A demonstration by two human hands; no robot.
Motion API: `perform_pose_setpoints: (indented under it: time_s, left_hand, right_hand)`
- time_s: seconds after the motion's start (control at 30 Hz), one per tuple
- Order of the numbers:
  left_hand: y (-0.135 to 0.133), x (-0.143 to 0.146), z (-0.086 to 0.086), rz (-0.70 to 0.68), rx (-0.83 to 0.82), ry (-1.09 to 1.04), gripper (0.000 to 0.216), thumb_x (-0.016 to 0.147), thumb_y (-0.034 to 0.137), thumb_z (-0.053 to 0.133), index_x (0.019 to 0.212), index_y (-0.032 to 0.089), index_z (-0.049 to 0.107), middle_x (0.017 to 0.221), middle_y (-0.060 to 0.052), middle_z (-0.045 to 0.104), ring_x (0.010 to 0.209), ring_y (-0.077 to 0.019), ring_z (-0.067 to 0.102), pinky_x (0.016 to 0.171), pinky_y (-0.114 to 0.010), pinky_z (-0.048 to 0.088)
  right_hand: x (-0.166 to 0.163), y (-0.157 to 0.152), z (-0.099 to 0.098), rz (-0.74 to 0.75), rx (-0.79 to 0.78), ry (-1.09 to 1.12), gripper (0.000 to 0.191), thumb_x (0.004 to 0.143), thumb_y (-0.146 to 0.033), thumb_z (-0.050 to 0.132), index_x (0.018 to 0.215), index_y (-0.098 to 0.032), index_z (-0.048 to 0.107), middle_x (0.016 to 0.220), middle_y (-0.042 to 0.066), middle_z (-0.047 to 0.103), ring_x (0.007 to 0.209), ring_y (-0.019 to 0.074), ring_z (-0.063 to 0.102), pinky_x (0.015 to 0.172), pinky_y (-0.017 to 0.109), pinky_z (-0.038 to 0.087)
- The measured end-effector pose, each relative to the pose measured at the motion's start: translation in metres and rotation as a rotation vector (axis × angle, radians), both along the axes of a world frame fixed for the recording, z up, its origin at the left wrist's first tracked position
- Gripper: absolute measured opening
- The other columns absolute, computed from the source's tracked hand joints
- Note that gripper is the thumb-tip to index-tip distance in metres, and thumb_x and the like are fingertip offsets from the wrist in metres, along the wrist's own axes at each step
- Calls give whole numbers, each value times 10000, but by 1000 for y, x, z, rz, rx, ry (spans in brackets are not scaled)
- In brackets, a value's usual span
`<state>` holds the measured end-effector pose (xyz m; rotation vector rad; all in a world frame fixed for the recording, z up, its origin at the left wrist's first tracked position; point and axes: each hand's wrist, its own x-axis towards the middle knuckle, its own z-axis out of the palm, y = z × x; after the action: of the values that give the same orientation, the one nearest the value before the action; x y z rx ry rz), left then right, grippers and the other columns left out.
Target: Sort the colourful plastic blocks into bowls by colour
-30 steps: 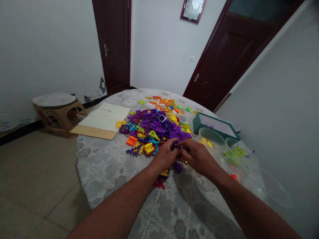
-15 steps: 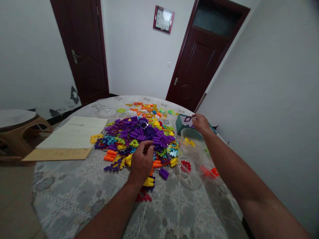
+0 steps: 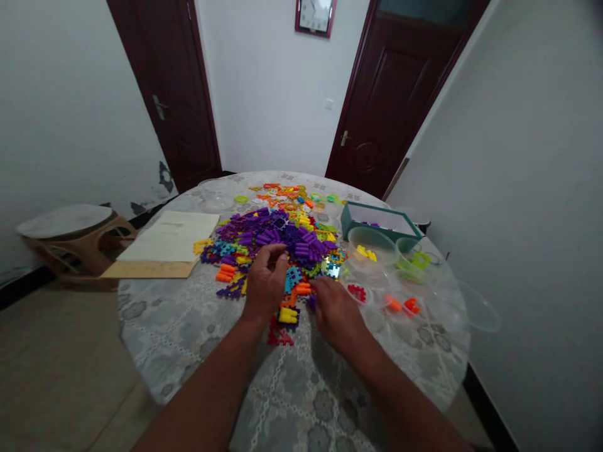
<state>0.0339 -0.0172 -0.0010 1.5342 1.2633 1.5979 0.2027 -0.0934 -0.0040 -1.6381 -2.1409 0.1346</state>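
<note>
Plastic pieces (image 3: 287,233) lie heaped in the middle of the table (image 3: 174,333), purple ones mostly on top. Many have notched edges, so lifting one could hook its neighbours and drag part of the heap toward you. Digging hard at the near side might also scatter the loose red pieces (image 3: 281,337) lying in front.

Your left hand (image 3: 262,289) is at the heap's near edge, fingers loosely curled and thumb standing off from them, no piece showing in the gap; purple pieces lie just beyond the tips. Your right hand (image 3: 340,314) is at the near right edge, its tips just beside an orange piece (image 3: 303,289); the back of the hand hides whether they are closed on anything.

Farther right, a clear tub (image 3: 389,259) stands before a green box (image 3: 347,221); a careless right forearm could tip the tub. Well to the left lies a white sheet (image 3: 169,237).
</note>
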Motion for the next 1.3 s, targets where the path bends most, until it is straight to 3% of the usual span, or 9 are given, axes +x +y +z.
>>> perform_pose_setpoints:
  time_s: [0.17, 0.27, 0.37, 0.5, 0.7, 0.9, 1.07, 1.17, 1.3]
  left_hand:
    - [-36, -26, 2, -207, 153, 504, 453, 911, 268, 673, 1356, 215, 611, 1313, -126, 672, 1231, -278, 638, 1088, -482, 511]
    - [-62, -42, -23, -388, 187, 815, 964, 743, 386, 893, 1586, 289, 435, 1617, -161, 459, 1494, -378, 426, 1203, -582, 400]
    - [-73, -52, -52, -400, 142, 1003, 1208, 619, 556, 961, 1636, 301, 363, 1682, -193, 368, 1545, -457, 326, 1197, -653, 376]
    - [-65, -56, -72, -301, 186, 1081, 1148, 720, 698, 837, 1640, 206, 357, 1650, -254, 391, 1555, -466, 301, 1217, -656, 335]
    - [-46, -54, -72, -224, 254, 1088, 1173, 743, 676, 832, 1660, 188, 287, 1581, -257, 471, 1478, -437, 431, 1181, -604, 393]
    - [-39, -45, -62, -110, 148, 1178, 1175, 651, 627, 916, 1610, 185, 402, 1547, -259, 499, 1381, -462, 501, 1145, -632, 385]
    - [-36, -43, -60, -124, 171, 1163, 1145, 646, 612, 920, 1600, 212, 429, 1558, -234, 494, 1379, -445, 495, 1163, -601, 378]
    - [-35, -44, -62, -147, 200, 1134, 1096, 682, 605, 894, 1588, 192, 435, 1545, -243, 500, 1399, -446, 478, 1168, -599, 381]
    - [-39, -43, -67, -171, 251, 1097, 877, 813, 471, 786, 1564, 178, 441, 1526, -231, 515, 1420, -426, 461, 1179, -603, 370]
  right_hand:
    - [1, -2, -14, -129, -154, -158, 416, 952, -68, 505, 1333, -175, 632, 1241, 154, 667, 1132, 266, 626, 969, 360, 497]
    - [1, -1, -25, -113, -184, -142, 352, 972, -88, 489, 1280, -145, 651, 1209, 172, 668, 1087, 275, 639, 931, 368, 505]
    - [-1, 2, -38, -44, -163, -22, 318, 970, -112, 527, 1249, -141, 676, 1198, 168, 674, 1096, 279, 639, 972, 391, 505]
    - [-2, 11, -50, 118, -85, 352, 353, 947, -157, 600, 1290, -182, 677, 1224, 118, 705, 1142, 240, 649, 1039, 380, 510]
    - [4, 28, -61, 174, 102, 633, 406, 961, -122, 502, 1300, -228, 700, 1341, 91, 702, 1273, 207, 637, 1140, 396, 480]
    - [7, 36, -68, 23, 187, 473, 384, 971, -116, 459, 1240, -195, 721, 1170, 109, 735, 1108, 227, 682, 1053, 400, 540]
    - [-1, 29, -67, -132, 256, 229, 414, 998, -149, 458, 1375, -159, 628, 1384, 177, 619, 1317, 279, 586, 1057, 418, 540]
    - [-8, 24, -61, -240, 160, 57, 499, 991, -171, 508, 1489, -142, 529, 1492, 223, 520, 1343, 316, 575, 987, 400, 564]
    - [-15, 23, -51, -297, -12, -3, 569, 979, -225, 564, 1533, -125, 475, 1455, 234, 529, 1225, 312, 640, 935, 396, 567]
